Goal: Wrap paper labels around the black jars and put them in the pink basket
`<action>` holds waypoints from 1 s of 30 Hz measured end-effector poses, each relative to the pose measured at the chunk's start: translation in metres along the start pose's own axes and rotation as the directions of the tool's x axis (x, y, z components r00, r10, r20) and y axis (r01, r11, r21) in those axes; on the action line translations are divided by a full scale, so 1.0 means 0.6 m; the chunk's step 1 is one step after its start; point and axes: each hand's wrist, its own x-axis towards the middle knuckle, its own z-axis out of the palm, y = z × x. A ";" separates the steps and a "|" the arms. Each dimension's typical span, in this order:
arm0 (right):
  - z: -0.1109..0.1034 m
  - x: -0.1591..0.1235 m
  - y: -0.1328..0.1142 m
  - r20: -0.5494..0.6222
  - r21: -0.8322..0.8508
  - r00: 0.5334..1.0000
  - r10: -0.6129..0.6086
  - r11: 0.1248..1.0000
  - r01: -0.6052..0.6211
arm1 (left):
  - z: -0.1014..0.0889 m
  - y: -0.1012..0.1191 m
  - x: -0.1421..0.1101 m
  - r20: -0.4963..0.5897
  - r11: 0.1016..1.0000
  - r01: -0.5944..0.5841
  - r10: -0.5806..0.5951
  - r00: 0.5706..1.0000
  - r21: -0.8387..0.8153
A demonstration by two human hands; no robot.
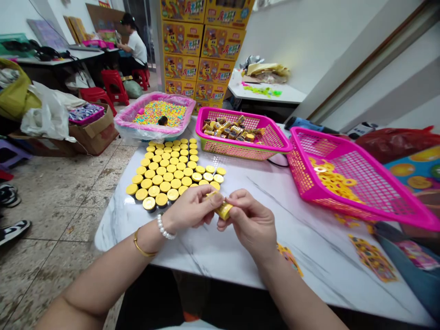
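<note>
Through the head camera I see the left hand (194, 206) and right hand (252, 220) both closed on a small yellow cylindrical piece (224, 211), fingertips pinching it above the white marbled table (237, 256), near the round yellow-lidded containers (168, 176). My worry is the grip: much of the piece is hidden by fingers, so uneven pressure could crease it or let it slip, and a careless left wrist might knock the nearest containers.

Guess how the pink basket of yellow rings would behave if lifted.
The pink basket looks light for its size, being open mesh. Its thick rim suggests fair stiffness. The loose yellow rings would probably slide if it tipped.
</note>
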 end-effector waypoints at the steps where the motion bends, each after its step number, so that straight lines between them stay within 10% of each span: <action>1: 0.000 0.001 0.002 -0.014 0.007 1.000 0.010 1.000 -0.010 | -0.001 0.000 0.000 0.018 1.000 -0.001 0.001 1.000 0.003; 15: 0.017 0.003 0.011 0.065 -0.146 0.993 -0.103 0.983 0.111 | -0.003 -0.003 0.002 0.063 0.974 0.090 -0.078 0.995 -0.209; 20: 0.003 0.021 -0.007 -0.136 -0.269 0.989 -0.061 0.963 0.022 | -0.005 -0.003 0.002 0.001 0.963 0.031 -0.032 0.999 -0.267; 30: -0.082 0.263 -0.113 -0.379 -0.373 0.925 -0.038 0.921 -0.115 | -0.012 0.004 0.002 -0.041 0.972 0.005 -0.015 0.999 -0.235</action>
